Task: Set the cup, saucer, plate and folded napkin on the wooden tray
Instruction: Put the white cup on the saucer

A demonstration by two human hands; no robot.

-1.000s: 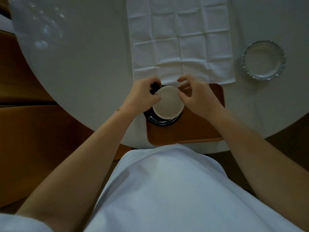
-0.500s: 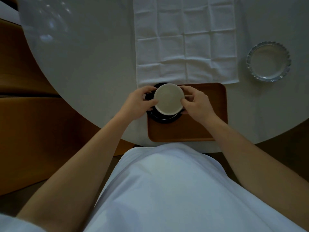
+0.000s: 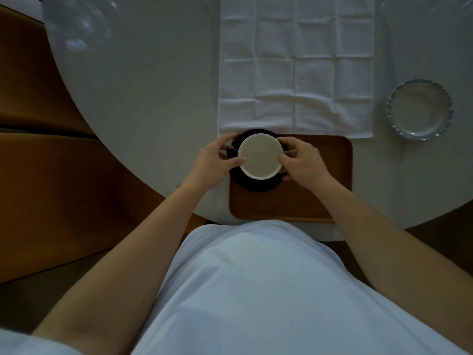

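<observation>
A pale round cup (image 3: 260, 156) sits on a dark saucer (image 3: 256, 185) at the far-left corner of the wooden tray (image 3: 320, 190). My left hand (image 3: 213, 163) holds the cup's left side, fingers curled around the rim. My right hand (image 3: 303, 162) grips its right side. A white napkin (image 3: 295, 67) lies unfolded and creased on the table just beyond the tray. A scalloped glass plate (image 3: 419, 112) rests on the table to the right, off the tray.
The round white table (image 3: 143, 93) curves away on the left, with wooden flooring (image 3: 46, 180) below it. My white apron fills the bottom of the view, against the table's near edge.
Both hands have lowered the cup onto the saucer and levelled it; it was tilted a second ago. The view has shifted slightly.
</observation>
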